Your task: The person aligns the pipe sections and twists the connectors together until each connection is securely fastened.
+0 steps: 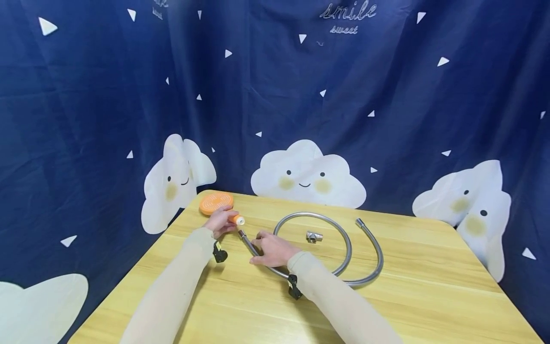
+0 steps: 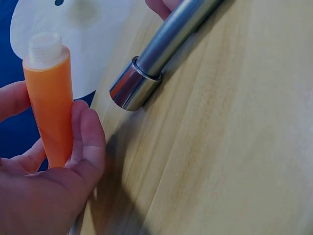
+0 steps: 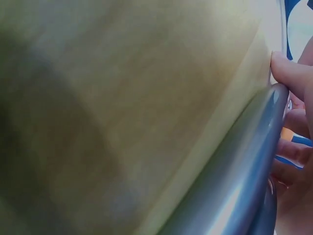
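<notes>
My left hand (image 1: 221,220) grips the handle of an orange shower head (image 1: 215,203). Its round face lies toward the table's far left corner. In the left wrist view the handle's white threaded end (image 2: 45,50) points up, with fingers and thumb around the orange shaft (image 2: 51,103). My right hand (image 1: 275,249) holds a grey shower hose (image 1: 250,244) close behind its metal end fitting (image 2: 134,85). That fitting is a short gap from the handle's threaded end. In the right wrist view the hose (image 3: 234,176) runs alongside the fingers (image 3: 293,76).
The hose loops across the wooden table (image 1: 429,267). Its other end fitting (image 1: 359,222) lies to the right. Inside the loop sits a small chrome fitting (image 1: 314,237). A dark blue curtain (image 1: 275,95) with clouds hangs behind the table and along its left side.
</notes>
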A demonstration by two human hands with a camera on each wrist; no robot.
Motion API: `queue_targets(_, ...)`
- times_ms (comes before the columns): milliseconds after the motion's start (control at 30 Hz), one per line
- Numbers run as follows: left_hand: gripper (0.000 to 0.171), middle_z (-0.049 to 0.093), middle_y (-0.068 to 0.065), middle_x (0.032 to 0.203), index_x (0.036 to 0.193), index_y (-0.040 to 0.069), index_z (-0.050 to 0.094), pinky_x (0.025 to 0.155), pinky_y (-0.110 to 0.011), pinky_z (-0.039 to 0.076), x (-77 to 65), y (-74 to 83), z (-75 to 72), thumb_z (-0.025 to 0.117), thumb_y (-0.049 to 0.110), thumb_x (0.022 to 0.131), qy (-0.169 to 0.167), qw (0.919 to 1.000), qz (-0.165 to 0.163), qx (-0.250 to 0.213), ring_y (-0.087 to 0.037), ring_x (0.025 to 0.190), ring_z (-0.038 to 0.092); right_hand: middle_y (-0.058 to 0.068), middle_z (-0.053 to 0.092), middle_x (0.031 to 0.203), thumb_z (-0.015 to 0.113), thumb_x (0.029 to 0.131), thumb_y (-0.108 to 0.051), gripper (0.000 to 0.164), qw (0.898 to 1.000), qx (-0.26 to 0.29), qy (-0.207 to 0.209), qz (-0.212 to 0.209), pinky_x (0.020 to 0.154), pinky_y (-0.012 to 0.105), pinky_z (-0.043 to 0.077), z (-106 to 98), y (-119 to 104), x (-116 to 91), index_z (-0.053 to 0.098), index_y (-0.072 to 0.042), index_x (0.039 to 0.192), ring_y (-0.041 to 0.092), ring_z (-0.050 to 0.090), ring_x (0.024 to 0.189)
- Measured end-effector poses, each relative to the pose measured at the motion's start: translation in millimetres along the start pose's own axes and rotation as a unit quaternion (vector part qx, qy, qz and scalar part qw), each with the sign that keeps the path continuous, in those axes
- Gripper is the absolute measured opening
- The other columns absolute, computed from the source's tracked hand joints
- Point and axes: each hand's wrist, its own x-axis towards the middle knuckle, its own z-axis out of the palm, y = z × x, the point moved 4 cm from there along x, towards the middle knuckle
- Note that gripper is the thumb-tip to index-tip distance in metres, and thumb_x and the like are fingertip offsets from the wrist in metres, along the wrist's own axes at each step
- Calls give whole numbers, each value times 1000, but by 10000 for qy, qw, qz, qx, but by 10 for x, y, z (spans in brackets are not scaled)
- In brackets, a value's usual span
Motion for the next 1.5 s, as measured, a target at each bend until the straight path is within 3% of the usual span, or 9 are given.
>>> queue_targets(533, 72, 55, -18, 131, 160, 3, 16, 82, -27, 55, -9, -20, -39, 57, 15, 102, 74, 9988, 133, -465, -10, 77, 65, 8, 57, 140, 72, 90, -41, 58, 9952, 909, 194, 318, 98, 32, 52, 18, 24, -28, 60, -17, 142, 18, 61, 112)
queue_targets(700, 73, 51, -24, 140, 160, 1, 15, 84, -29, 56, -22, -38, -75, 58, 14, 102, 190, 9983, 179, -522, -10, 76, 65, 9, 60, 138, 73, 90, -32, 56, 9902, 1331, 340, 250, 98, 30, 51, 38, 32, -16, 60, -12, 140, 16, 61, 111)
queue_targets(900, 73, 57, -19, 128, 160, 1, 18, 79, -26, 57, -38, -9, -93, 59, 13, 101, 238, 9986, 208, -424, -10, 74, 64, 7, 64, 134, 73, 89, -22, 49, 9851, 1624, 498, 254, 105, 32, 48, 11, 3, -8, 64, -9, 135, 18, 60, 119)
queue_targets(1133, 75, 64, -2, 100, 159, 0, 17, 79, -27, 57, -65, 76, -144, 61, 11, 100, 247, 9980, 386, -440, -9, 68, 63, 2, 71, 114, 74, 87, -15, 40, 9766, 2009, 668, 390, 101, 36, 48, -24, 2, -26, 70, -9, 126, 19, 60, 112)
queue_targets(1300, 76, 63, -6, 110, 160, 2, 18, 82, -29, 58, -78, 110, -178, 63, 14, 99, 305, 9984, 368, -288, -8, 69, 65, -3, 68, 100, 74, 85, -10, 33, 9675, 2344, 819, 472, 92, 33, 48, -42, -7, -38, 73, -10, 118, 15, 58, 102)
queue_targets(1500, 76, 61, -10, 113, 160, 4, 19, 85, -30, 57, -111, 124, -205, 63, 14, 99, 330, 9987, 331, -205, -9, 72, 64, -5, 63, 98, 75, 84, -6, 34, 9546, 2800, 838, 585, 86, 30, 49, -39, -22, -49, 71, -8, 117, 11, 57, 92)
